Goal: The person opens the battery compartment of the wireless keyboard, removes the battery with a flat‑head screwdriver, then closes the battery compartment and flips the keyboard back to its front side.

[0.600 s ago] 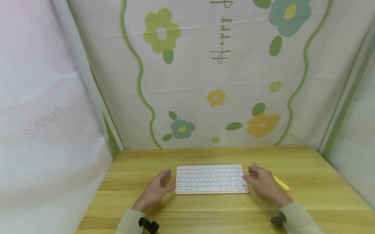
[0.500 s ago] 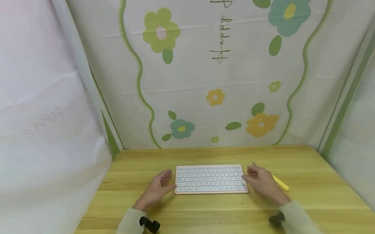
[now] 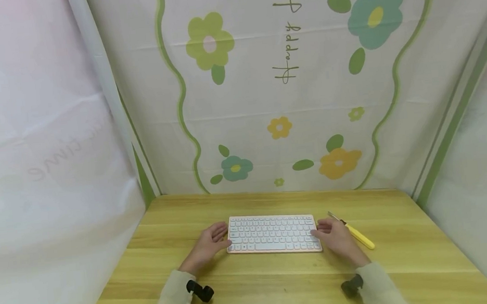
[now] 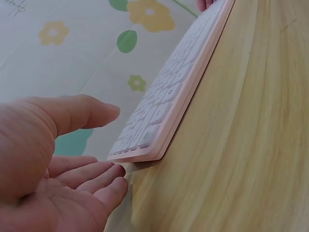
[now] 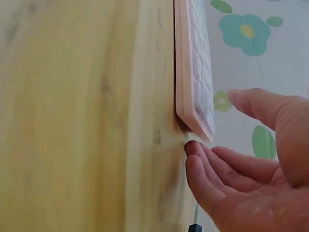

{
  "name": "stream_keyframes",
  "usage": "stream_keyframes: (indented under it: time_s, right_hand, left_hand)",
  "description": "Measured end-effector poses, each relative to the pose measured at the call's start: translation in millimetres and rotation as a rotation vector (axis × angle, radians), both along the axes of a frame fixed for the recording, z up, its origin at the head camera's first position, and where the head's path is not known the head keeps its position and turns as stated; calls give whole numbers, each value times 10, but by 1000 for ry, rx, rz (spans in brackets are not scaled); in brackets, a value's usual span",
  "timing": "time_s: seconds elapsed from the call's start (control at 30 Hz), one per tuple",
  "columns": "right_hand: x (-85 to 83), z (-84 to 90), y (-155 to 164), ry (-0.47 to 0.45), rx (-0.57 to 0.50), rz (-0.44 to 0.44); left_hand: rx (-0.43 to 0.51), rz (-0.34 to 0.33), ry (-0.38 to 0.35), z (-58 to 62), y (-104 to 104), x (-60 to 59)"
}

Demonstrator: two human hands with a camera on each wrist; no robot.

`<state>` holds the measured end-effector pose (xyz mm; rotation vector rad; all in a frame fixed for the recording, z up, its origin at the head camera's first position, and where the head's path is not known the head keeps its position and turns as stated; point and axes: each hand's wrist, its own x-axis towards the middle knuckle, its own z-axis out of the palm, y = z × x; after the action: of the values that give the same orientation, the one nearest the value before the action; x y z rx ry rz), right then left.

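- Where the bench (image 3: 281, 284) holds its few things, a white keyboard (image 3: 273, 233) with a pink rim lies flat at the middle, its long side across the scene.
- Left hand (image 3: 208, 246): set at the keyboard's left end, palm turned inward; from the left wrist camera its fingers (image 4: 91, 176) lie nearly straight and relaxed, tips just at the keyboard's near corner (image 4: 145, 150), thumb raised over the keys. Nothing is clasped; touch with the rim cannot be told for certain.
- Right hand (image 3: 335, 236): mirrors it at the right end; the right wrist camera shows its fingers (image 5: 207, 169) loosely extended, tips reaching under the keyboard's edge (image 5: 193, 116), thumb above. It encloses nothing yet.
- Judgement: the two hands bracket the short ends, a placing that suits a wide, thin thing taken level from both sides.
- Yellow-handled tool (image 3: 355, 234): lies on the bench just right of the right hand, slanting to the far left, untouched.
- Flowered cloth (image 3: 290, 94): hangs behind the bench's far edge; plain white sheets close the left and right sides.
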<state>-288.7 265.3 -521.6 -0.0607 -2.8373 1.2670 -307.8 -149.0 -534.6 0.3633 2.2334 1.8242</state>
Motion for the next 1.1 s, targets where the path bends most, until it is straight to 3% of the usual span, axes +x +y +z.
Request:
stream_keyframes:
  time_s: [0.4, 0.57, 0.7, 0.87, 1.1]
  right_hand:
    - [-14, -6, -69, -30, -13, -8]
    - [-89, -10, -58, -57, -4, -28]
    - [-153, 8, -35, -96, -55, -64]
    - [-160, 27, 5, -150, -237, -65]
    - [-141, 79, -7, -204, -540, -98]
  left_hand:
    - [40, 23, -45, 4, 69, 24]
    - [-36, 37, -11, 20, 158, 21]
    - [-242, 6, 105, 29, 234, 24]
    - [-568, -68, 329, 146, 339, 168]
    - [-752, -162, 561, 449, 698, 345]
